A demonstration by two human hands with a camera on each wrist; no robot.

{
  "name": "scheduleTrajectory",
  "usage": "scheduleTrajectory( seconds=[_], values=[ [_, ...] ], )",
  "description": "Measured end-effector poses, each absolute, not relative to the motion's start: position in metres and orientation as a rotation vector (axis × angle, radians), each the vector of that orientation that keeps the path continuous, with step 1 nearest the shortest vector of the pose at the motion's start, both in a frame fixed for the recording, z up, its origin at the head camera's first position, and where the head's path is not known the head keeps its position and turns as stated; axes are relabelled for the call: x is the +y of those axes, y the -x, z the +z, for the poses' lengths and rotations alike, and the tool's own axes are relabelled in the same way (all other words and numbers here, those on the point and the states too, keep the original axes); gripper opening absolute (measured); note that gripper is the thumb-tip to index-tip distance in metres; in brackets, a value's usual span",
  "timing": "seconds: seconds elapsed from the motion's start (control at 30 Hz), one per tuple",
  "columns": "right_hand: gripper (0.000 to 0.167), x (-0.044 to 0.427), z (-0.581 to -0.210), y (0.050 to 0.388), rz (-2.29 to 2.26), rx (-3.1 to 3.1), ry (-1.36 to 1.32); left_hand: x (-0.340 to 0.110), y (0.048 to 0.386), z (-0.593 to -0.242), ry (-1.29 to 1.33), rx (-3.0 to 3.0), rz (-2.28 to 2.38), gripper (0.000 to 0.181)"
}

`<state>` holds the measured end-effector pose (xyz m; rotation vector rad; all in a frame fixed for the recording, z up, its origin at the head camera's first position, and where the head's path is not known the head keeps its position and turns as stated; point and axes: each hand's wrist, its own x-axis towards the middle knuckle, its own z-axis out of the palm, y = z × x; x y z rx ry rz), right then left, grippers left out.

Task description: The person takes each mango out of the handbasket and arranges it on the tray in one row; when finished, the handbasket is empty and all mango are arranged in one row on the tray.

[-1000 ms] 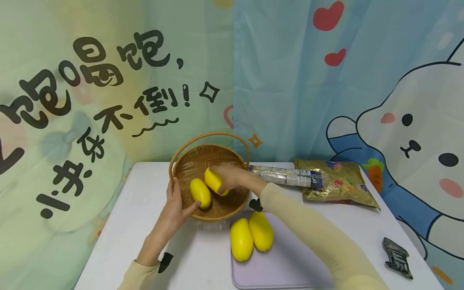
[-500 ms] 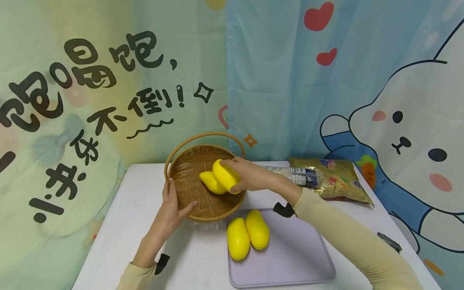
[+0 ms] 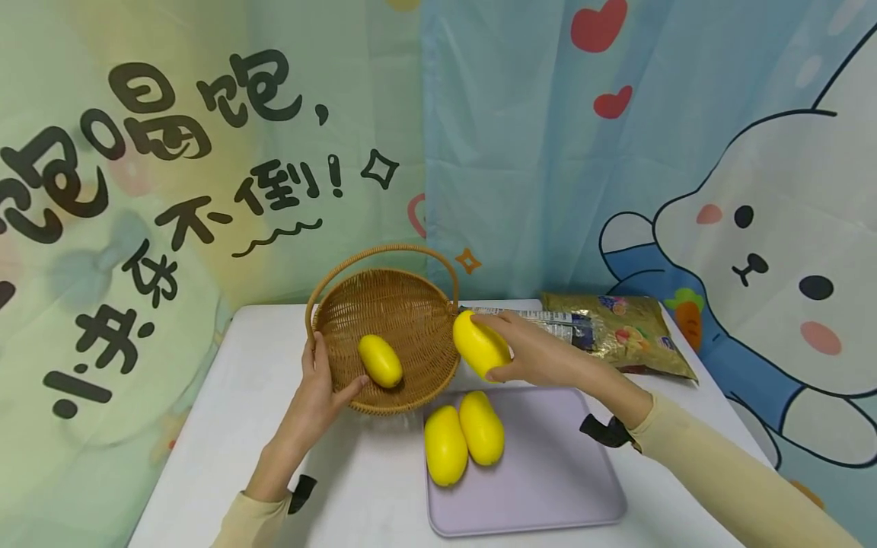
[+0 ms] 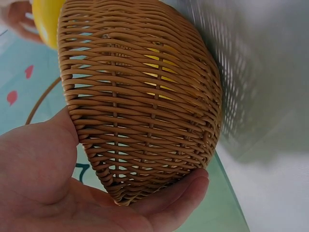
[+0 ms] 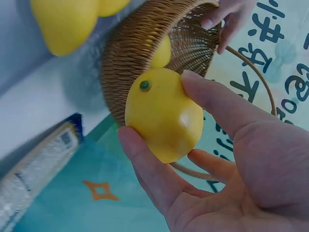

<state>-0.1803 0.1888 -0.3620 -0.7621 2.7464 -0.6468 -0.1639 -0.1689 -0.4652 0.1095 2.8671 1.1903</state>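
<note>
My left hand (image 3: 317,392) grips the left rim of the wicker basket (image 3: 418,335), which tilts towards me, its thumb over the front edge. One yellow fruit (image 3: 380,361) lies inside. Just outside the basket's right rim, my right hand (image 3: 530,350) holds another yellow fruit (image 3: 481,346) in the air. The right wrist view shows fingers and thumb around that held fruit (image 5: 164,116), its green stem spot facing the camera. In the left wrist view the hand (image 4: 111,198) clasps the basket's woven side (image 4: 145,96).
Two yellow fruits (image 3: 447,445) lie side by side on the left part of a lilac tray (image 3: 541,487) in front of the basket. Behind, a gold snack bag (image 3: 633,331) and a long silver packet (image 3: 548,323) lie near the table's back edge, before a printed curtain.
My right hand has lifted one fruit out of the basket and carried it right, past the rim. The fruit left inside has shifted about. My left hand has stayed on the basket.
</note>
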Motion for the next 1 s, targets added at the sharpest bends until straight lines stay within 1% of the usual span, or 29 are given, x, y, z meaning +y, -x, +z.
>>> scheduleTrajectory(
  seconds=[0.23,0.47,0.7,1.0],
  values=[
    [0.087,0.212,-0.384,0.165,-0.714,2.735,0.644,-0.169,0.164,-0.465,-0.099,2.869,1.187,0.110],
    [0.087,0.228,-0.417,0.150,-0.835,2.676,0.522,-0.168,0.165,-0.465,-0.088,2.838,1.212,0.110],
    [0.091,0.236,-0.444,0.136,-0.930,2.624,0.361,-0.168,0.163,-0.466,-0.086,2.833,1.207,0.110],
    [0.091,0.237,-0.464,0.125,-1.008,2.605,0.303,-0.169,0.164,-0.465,-0.088,2.851,1.194,0.109]
  ],
)
